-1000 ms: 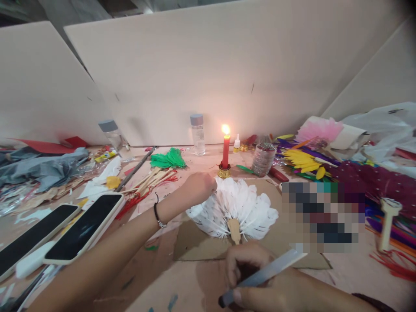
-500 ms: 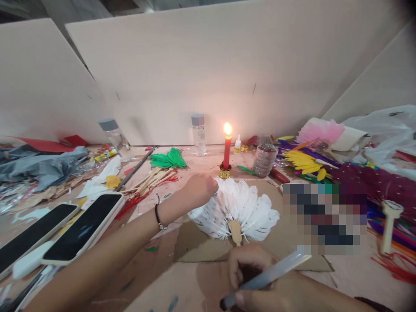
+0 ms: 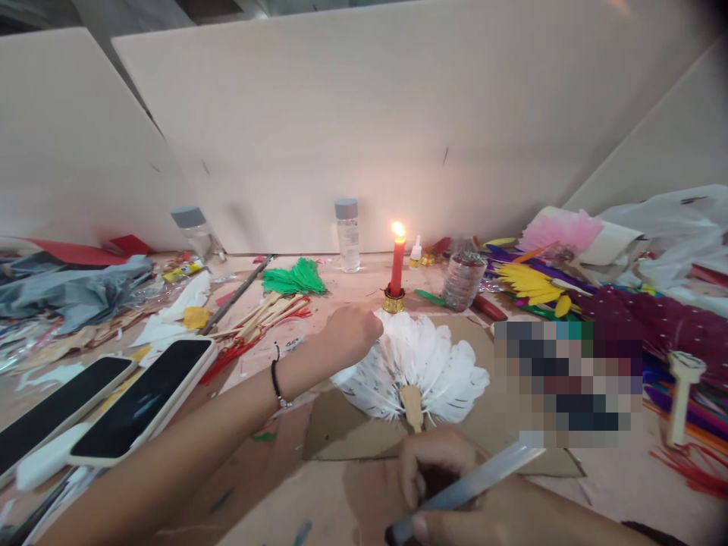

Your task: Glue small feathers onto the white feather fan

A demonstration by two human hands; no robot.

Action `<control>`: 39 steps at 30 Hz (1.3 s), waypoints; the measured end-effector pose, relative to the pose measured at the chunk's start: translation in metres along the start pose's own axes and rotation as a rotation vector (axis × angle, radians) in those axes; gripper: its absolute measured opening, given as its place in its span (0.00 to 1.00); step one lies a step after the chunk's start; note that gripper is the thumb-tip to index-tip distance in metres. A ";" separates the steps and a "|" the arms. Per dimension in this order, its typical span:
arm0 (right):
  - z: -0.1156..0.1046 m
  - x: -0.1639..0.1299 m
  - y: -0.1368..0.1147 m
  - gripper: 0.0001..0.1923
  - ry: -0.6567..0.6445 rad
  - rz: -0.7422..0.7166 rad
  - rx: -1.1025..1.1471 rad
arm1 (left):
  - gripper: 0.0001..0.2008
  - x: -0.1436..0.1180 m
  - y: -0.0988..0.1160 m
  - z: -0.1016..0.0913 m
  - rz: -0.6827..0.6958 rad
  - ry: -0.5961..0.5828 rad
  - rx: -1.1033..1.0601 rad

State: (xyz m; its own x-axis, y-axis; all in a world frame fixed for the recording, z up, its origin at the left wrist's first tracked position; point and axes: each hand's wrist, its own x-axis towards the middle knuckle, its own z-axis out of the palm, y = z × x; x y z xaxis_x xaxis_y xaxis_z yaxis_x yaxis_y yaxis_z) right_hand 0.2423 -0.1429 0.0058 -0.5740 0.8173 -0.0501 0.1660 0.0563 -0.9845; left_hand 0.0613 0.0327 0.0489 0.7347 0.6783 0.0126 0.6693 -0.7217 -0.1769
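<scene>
A white feather fan (image 3: 426, 356) with a wooden handle piece (image 3: 412, 403) lies spread on a sheet of brown cardboard (image 3: 335, 432). At the fan's upper left edge, my left hand (image 3: 349, 335) is closed with its knuckles up; the fingertips are hidden, so what they pinch does not show. In front of the handle, my right hand (image 3: 449, 478) grips a translucent glue stick (image 3: 475, 481), its dark end pointing down to the left. Just beyond my left hand, a lit red candle (image 3: 397, 265) stands in a small gold holder (image 3: 393, 300).
Behind stand a clear bottle (image 3: 348, 239), a small dropper bottle (image 3: 415, 252) and a plastic-wrapped container (image 3: 463, 279). Green feathers (image 3: 296, 277) and wooden sticks lie left of centre. Two phones (image 3: 145, 402) rest at left. Yellow feathers (image 3: 528, 282) and a burgundy fan (image 3: 654, 322) lie right.
Both hands stay nearly where they were, still closed. The candle flame has flickered slightly, and the fan lies in the same place.
</scene>
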 end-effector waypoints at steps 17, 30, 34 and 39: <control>-0.002 0.000 0.000 0.18 0.010 0.006 -0.010 | 0.12 0.000 0.005 0.000 0.017 -0.010 0.070; -0.003 0.000 0.000 0.17 0.000 0.020 -0.009 | 0.12 0.001 0.004 0.004 0.044 0.023 0.031; -0.002 0.002 -0.002 0.16 -0.023 0.012 0.014 | 0.12 0.000 0.004 0.003 0.052 0.040 0.022; -0.002 0.003 -0.005 0.14 0.000 0.044 0.003 | 0.13 -0.002 0.007 -0.001 0.045 0.000 0.037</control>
State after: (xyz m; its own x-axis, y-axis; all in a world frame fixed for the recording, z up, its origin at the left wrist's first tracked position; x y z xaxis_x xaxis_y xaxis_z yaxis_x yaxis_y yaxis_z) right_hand 0.2412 -0.1400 0.0112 -0.5661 0.8191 -0.0930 0.1882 0.0185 -0.9820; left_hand 0.0644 0.0258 0.0483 0.7640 0.6452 0.0041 0.6309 -0.7457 -0.2140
